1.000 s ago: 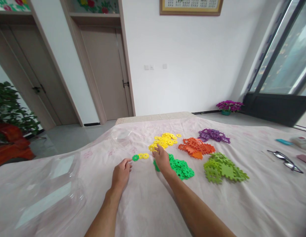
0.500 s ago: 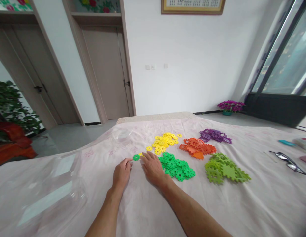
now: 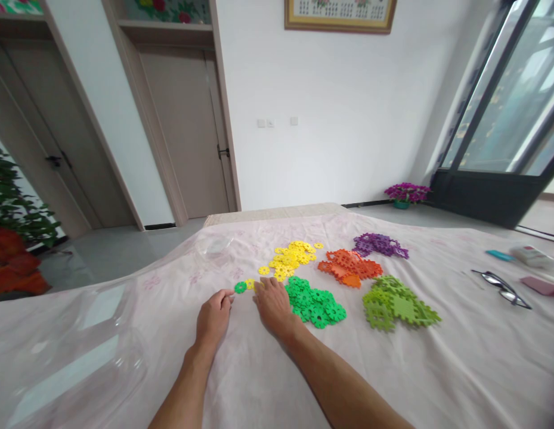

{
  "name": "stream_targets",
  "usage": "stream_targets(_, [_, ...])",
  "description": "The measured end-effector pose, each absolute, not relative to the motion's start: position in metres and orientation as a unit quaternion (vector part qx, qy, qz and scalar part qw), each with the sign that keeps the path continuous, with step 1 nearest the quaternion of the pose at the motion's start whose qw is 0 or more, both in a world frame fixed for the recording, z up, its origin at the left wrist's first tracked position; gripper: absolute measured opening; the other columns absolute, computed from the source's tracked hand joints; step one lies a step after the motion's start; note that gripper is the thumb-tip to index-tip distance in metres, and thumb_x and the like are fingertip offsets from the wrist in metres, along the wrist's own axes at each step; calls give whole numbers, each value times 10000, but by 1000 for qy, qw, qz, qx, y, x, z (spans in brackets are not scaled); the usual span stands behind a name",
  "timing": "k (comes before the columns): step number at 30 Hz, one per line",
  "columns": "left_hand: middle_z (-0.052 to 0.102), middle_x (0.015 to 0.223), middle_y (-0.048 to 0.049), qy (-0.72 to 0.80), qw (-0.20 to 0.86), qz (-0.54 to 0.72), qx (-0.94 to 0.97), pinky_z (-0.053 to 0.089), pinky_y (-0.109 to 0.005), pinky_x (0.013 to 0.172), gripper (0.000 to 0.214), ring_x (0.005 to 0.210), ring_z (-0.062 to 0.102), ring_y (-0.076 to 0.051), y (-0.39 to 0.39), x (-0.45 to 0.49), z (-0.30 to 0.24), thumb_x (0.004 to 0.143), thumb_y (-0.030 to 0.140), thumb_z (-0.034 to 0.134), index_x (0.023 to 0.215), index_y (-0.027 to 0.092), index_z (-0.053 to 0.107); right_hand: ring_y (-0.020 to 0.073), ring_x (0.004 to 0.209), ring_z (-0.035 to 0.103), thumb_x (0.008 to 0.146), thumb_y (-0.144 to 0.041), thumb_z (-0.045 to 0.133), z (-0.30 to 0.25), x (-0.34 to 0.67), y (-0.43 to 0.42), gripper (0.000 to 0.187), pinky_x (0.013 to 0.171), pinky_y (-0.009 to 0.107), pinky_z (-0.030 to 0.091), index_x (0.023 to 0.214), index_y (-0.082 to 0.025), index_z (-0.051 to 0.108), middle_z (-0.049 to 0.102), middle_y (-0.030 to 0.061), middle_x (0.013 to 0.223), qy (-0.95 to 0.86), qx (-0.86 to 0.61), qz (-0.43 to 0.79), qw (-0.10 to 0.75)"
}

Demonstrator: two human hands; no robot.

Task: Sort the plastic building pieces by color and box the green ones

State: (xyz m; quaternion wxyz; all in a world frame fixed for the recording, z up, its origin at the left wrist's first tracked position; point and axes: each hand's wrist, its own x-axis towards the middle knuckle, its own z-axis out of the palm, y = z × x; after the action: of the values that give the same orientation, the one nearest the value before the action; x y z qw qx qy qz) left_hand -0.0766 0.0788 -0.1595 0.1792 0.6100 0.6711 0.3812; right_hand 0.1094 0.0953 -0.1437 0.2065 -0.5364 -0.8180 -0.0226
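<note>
My left hand (image 3: 214,314) rests on the cloth with its fingers curled together, and nothing shows in them. Just beyond its fingertips lies a green snowflake disc (image 3: 240,288), with a yellow snowflake disc (image 3: 249,284) beside it on the right. My right hand (image 3: 273,302) lies palm down with fingers stretched out. Under its fingertips a bit of yellow shows, mostly hidden. A pile of green discs (image 3: 316,305) sits right beside this hand, and the pile of yellow discs (image 3: 291,257) is just beyond it.
Orange pieces (image 3: 348,267), purple pieces (image 3: 379,245) and light green pieces (image 3: 399,304) lie in piles to the right. Clear plastic containers (image 3: 93,345) stand at the left. Eyeglasses (image 3: 503,288) and a pink case (image 3: 542,286) are at the far right of the tablecloth (image 3: 464,369).
My left hand has drawn slightly away from the green disc. My right hand has shifted a little right of the yellow disc, which now shows fully. The view has turned slightly right.
</note>
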Motion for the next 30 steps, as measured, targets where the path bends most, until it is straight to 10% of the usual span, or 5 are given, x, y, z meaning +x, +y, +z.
stream_targets(9, [766, 940, -30, 671, 189, 378, 609, 504, -242, 760, 296, 829, 705, -152, 79, -78, -159, 891, 224, 456, 1039, 238, 712, 232, 922, 640, 953, -186, 452, -141, 117, 101, 257, 826, 328, 439, 1071, -212, 679, 730, 98, 940, -806, -555, 5, 208])
stream_targets(19, [765, 973, -41, 678, 195, 377, 600, 499, -250, 790, 294, 911, 698, -157, 78, -75, -155, 893, 185, 459, 1044, 222, 708, 226, 1270, 505, 924, -150, 379, -146, 147, 129, 504, 1066, 390, 405, 1419, -169, 470, 551, 132, 1370, -633, -610, 70, 471])
stream_targets(30, [707, 1135, -68, 693, 88, 368, 613, 457, -288, 927, 335, 1045, 641, -181, 78, -80, -156, 883, 151, 412, 1087, 197, 673, 290, 1475, 186, 943, -365, 519, -157, 95, 84, 585, 1185, 474, 203, 1479, -175, 378, 309, 113, 1581, -873, -423, -25, 242])
